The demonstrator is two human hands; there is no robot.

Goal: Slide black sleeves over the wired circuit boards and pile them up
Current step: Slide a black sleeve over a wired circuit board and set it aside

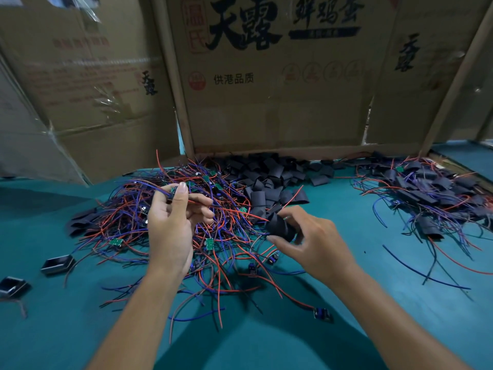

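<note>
My left hand point(173, 222) is raised over the tangle of bare wired boards point(170, 209) and pinches one small green board point(174, 190) at its fingertips, its red and blue wires trailing right. My right hand point(309, 239) grips a black sleeve point(280, 227) between thumb and fingers, just right of those wires. Loose black sleeves point(269, 172) lie heaped at the back centre. A pile of sleeved boards point(432, 193) with wires sits at the right.
Teal table cover point(346, 316) under everything. Cardboard boxes point(266, 89) wall off the back. Two small dark rectangular parts point(57, 264) point(12, 287) lie at the left edge. Stray boards and wires point(322, 313) reach toward the front.
</note>
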